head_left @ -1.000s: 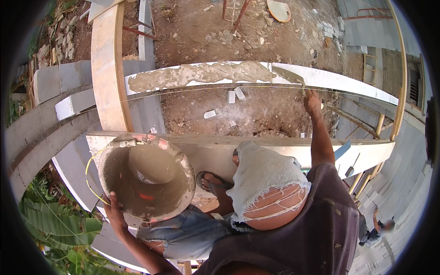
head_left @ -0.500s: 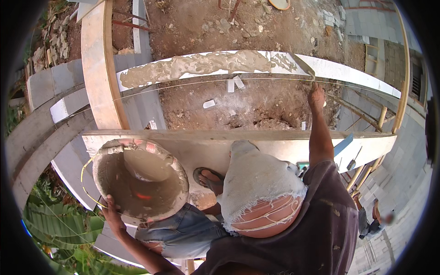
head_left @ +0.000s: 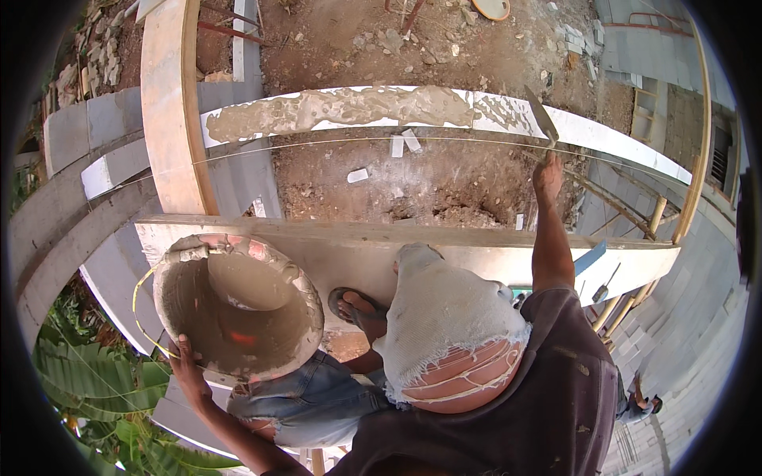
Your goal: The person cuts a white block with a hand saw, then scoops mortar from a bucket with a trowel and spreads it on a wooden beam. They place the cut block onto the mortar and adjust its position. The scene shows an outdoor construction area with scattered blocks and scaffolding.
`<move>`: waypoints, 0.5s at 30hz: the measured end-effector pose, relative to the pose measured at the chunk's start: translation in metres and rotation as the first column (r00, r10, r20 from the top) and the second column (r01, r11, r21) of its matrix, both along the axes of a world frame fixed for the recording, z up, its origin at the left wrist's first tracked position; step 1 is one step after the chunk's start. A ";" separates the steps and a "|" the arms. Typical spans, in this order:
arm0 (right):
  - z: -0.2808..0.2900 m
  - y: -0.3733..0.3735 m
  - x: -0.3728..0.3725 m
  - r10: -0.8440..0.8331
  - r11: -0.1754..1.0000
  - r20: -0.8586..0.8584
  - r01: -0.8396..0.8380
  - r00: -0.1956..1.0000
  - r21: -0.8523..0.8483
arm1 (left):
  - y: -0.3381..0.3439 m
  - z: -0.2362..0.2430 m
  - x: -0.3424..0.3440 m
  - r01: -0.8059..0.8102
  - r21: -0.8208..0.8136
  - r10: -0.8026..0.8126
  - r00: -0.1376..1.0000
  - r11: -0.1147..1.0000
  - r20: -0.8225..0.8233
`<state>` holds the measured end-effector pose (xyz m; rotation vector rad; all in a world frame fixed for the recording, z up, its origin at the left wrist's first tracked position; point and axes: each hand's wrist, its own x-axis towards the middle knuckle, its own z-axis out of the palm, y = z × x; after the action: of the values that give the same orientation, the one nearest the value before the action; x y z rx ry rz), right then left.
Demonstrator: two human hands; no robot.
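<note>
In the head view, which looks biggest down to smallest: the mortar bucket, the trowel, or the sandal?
1. mortar bucket, though it sits nearest the camera
2. sandal
3. trowel, farthest away, so its rank is unsure

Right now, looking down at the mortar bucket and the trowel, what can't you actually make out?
Head view only:
- Left hand: palm hidden behind the mortar-caked round bucket's rim.
- Right hand: grip on the flat metal trowel too small to make out.
- Torso and legs: hidden by the ragged white cloth head covering.
</note>
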<state>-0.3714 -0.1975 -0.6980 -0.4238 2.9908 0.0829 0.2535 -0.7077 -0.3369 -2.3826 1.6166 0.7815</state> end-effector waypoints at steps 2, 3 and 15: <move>0.013 0.021 0.006 -0.052 0.996 0.094 0.045 0.994 0.071 | -0.003 -0.006 0.004 0.021 0.002 -0.021 1.000 1.000 0.003; 0.021 0.022 0.007 -0.070 0.994 0.134 0.058 0.988 0.094 | -0.004 -0.011 0.007 0.028 -0.024 -0.029 0.999 0.999 -0.016; 0.313 -0.295 0.110 0.716 0.642 0.694 -0.464 0.077 -0.611 | -0.005 0.038 -0.063 0.086 0.101 -0.047 0.942 0.991 -0.333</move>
<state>-0.2614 -0.4927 -0.3848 -1.2421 1.4880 -0.3460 0.1905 -0.7125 -0.2990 -2.1937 1.7038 1.2806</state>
